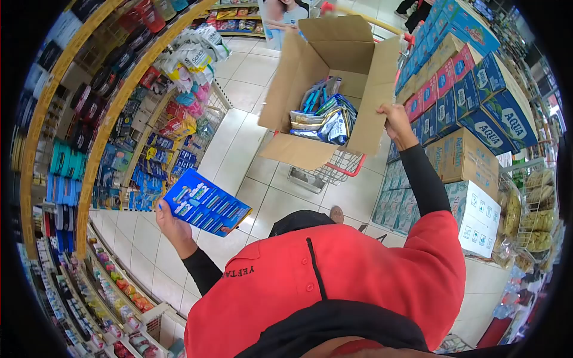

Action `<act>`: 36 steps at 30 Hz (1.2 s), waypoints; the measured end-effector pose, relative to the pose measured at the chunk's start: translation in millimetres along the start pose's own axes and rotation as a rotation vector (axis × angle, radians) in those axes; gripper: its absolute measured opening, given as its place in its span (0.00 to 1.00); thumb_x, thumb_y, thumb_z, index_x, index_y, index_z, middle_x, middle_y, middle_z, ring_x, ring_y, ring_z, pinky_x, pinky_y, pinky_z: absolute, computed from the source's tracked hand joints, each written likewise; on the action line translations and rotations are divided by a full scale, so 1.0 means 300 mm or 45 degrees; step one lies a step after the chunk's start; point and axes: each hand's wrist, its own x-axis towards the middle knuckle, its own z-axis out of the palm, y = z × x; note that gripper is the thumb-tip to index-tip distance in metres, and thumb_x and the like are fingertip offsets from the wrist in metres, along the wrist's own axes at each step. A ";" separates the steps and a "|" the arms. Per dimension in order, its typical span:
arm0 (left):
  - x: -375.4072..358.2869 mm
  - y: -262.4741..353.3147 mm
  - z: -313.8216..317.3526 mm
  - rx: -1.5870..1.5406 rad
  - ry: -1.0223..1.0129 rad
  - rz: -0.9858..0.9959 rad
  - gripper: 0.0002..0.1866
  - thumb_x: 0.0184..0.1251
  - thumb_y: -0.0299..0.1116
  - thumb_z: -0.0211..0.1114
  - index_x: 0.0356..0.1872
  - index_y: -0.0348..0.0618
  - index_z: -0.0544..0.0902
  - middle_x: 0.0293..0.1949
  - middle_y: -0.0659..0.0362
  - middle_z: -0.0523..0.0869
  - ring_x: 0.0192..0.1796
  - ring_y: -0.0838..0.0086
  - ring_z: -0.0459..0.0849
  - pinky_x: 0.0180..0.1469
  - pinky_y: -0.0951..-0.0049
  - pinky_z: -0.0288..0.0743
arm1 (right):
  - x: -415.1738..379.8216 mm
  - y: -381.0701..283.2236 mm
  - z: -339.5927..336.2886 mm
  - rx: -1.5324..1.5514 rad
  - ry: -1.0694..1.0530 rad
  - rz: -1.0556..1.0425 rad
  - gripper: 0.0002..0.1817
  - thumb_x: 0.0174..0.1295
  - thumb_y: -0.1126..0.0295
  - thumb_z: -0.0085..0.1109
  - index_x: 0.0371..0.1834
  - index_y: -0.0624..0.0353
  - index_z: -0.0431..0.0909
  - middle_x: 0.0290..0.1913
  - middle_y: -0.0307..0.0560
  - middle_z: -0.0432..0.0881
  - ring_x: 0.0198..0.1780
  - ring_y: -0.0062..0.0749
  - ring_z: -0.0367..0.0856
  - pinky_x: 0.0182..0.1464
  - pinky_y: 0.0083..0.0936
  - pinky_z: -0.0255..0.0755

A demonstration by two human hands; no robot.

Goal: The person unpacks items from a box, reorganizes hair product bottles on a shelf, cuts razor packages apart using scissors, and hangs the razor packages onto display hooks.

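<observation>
My left hand (173, 227) is closed on the edge of a flat blue card pack (206, 203) with white print and rows of slim shapes on it; I cannot make out exactly what it carries. At the right, my right hand (398, 126) grips the side flap of an open cardboard box (283, 83). Inside the box lie several blue, silver and white packets (334, 126) in a loose pile, with thin blue items in clear wrapping (316, 98) behind them. The box sits on a shopping cart (343, 168) with red trim.
Shelves of hanging packs (170, 155) line the left, with a low white ledge (233, 146) beside them. Stacked blue Aqua cartons (486, 122), brown cartons (462, 156) and a white carton (477, 215) stand at the right. Tiled floor (242, 89) runs between.
</observation>
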 end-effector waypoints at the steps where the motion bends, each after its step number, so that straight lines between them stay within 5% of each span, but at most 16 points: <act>1: 0.022 -0.020 0.023 -0.032 -0.070 -0.033 0.13 0.65 0.39 0.52 0.34 0.38 0.73 0.35 0.56 0.80 0.35 0.76 0.79 0.41 0.78 0.71 | 0.016 -0.003 -0.007 -0.067 -0.020 0.047 0.05 0.43 0.78 0.52 0.25 0.68 0.73 0.23 0.47 0.75 0.22 0.32 0.74 0.27 0.27 0.70; 5: 0.058 -0.165 0.098 0.140 -0.117 -0.205 0.09 0.64 0.36 0.53 0.30 0.41 0.73 0.26 0.64 0.75 0.30 0.83 0.71 0.36 0.80 0.66 | 0.062 -0.016 -0.060 -0.098 -0.095 0.117 0.06 0.43 0.79 0.52 0.26 0.69 0.73 0.25 0.47 0.76 0.25 0.31 0.76 0.30 0.24 0.71; 9: 0.092 -0.339 0.186 0.533 -0.424 -0.406 0.12 0.64 0.37 0.53 0.23 0.42 0.71 0.21 0.69 0.67 0.26 0.87 0.63 0.28 0.84 0.58 | 0.060 -0.020 -0.102 0.071 -0.111 0.142 0.08 0.43 0.80 0.51 0.29 0.70 0.73 0.28 0.47 0.77 0.28 0.31 0.77 0.33 0.22 0.71; 14: 0.231 -0.564 0.337 0.952 -0.794 -0.329 0.17 0.63 0.43 0.54 0.27 0.37 0.77 0.21 0.65 0.74 0.25 0.85 0.68 0.27 0.82 0.62 | 0.017 -0.003 -0.153 0.057 -0.092 0.150 0.10 0.42 0.82 0.51 0.31 0.72 0.73 0.31 0.48 0.77 0.31 0.32 0.78 0.35 0.23 0.71; 18: 0.349 -0.757 0.426 1.227 -0.754 -0.035 0.19 0.60 0.46 0.57 0.31 0.35 0.78 0.21 0.63 0.76 0.25 0.83 0.70 0.29 0.80 0.65 | 0.013 0.045 -0.225 0.048 -0.050 0.195 0.09 0.43 0.82 0.51 0.31 0.73 0.73 0.30 0.48 0.78 0.30 0.31 0.78 0.34 0.23 0.71; 20: 0.397 -0.822 0.447 1.052 -1.020 -0.475 0.23 0.59 0.49 0.57 0.37 0.33 0.75 0.26 0.61 0.76 0.27 0.81 0.71 0.33 0.78 0.66 | 0.010 0.046 -0.228 0.018 -0.052 0.167 0.09 0.43 0.81 0.51 0.29 0.73 0.73 0.29 0.47 0.77 0.29 0.29 0.77 0.32 0.22 0.71; 21: 0.411 -0.810 0.472 1.051 -1.037 -0.470 0.23 0.59 0.49 0.57 0.37 0.33 0.75 0.26 0.61 0.76 0.27 0.81 0.71 0.33 0.78 0.66 | 0.007 0.045 -0.232 0.023 -0.037 0.161 0.09 0.43 0.81 0.51 0.29 0.73 0.73 0.29 0.47 0.77 0.29 0.29 0.77 0.32 0.22 0.71; 23: 0.432 -0.761 0.529 1.348 -1.080 -0.834 0.28 0.55 0.53 0.60 0.32 0.29 0.73 0.26 0.58 0.77 0.28 0.79 0.72 0.30 0.77 0.67 | 0.000 0.031 -0.235 0.010 -0.075 0.179 0.08 0.44 0.81 0.52 0.29 0.73 0.74 0.28 0.46 0.77 0.28 0.28 0.77 0.32 0.21 0.70; 25: 0.427 -0.742 0.556 1.271 -1.134 -0.699 0.30 0.51 0.56 0.61 0.24 0.30 0.72 0.22 0.57 0.76 0.25 0.77 0.73 0.26 0.74 0.67 | -0.003 0.008 -0.227 0.007 -0.062 0.178 0.07 0.44 0.80 0.52 0.28 0.73 0.74 0.27 0.46 0.77 0.28 0.28 0.77 0.32 0.21 0.70; 28: 0.419 -0.696 0.638 1.595 -1.552 -0.135 0.29 0.53 0.52 0.60 0.14 0.29 0.71 0.13 0.52 0.72 0.18 0.72 0.70 0.22 0.68 0.65 | 0.032 -0.002 -0.230 -0.033 -0.088 0.191 0.07 0.44 0.80 0.51 0.28 0.72 0.74 0.27 0.46 0.77 0.27 0.28 0.77 0.31 0.21 0.70; 31: 0.414 -0.645 0.755 1.800 -1.912 0.133 0.27 0.52 0.49 0.61 0.15 0.28 0.72 0.20 0.41 0.75 0.22 0.58 0.74 0.27 0.61 0.67 | 0.091 -0.024 -0.257 -0.109 -0.105 0.141 0.08 0.43 0.79 0.52 0.27 0.71 0.75 0.25 0.46 0.77 0.25 0.27 0.76 0.29 0.21 0.70; 33: 0.411 -0.542 0.844 1.752 -1.889 0.040 0.27 0.53 0.47 0.60 0.11 0.29 0.70 0.17 0.42 0.73 0.22 0.56 0.72 0.27 0.61 0.65 | 0.132 -0.040 -0.368 -0.424 -0.027 0.141 0.08 0.41 0.76 0.53 0.25 0.70 0.74 0.24 0.46 0.77 0.23 0.28 0.76 0.27 0.21 0.69; 35: 0.413 -0.432 0.918 1.344 -1.816 0.473 0.26 0.55 0.47 0.59 0.13 0.30 0.70 0.15 0.44 0.70 0.20 0.57 0.69 0.26 0.62 0.62 | 0.103 -0.084 -0.411 -0.267 0.080 0.206 0.06 0.41 0.75 0.53 0.23 0.68 0.74 0.23 0.46 0.77 0.22 0.28 0.75 0.26 0.21 0.69; 36: 0.428 -0.370 0.975 1.443 -1.864 0.382 0.24 0.56 0.47 0.59 0.16 0.33 0.73 0.18 0.48 0.69 0.24 0.62 0.68 0.29 0.65 0.61 | 0.048 -0.156 -0.373 -0.426 0.120 0.214 0.06 0.41 0.74 0.52 0.22 0.66 0.75 0.22 0.44 0.76 0.21 0.27 0.75 0.26 0.21 0.69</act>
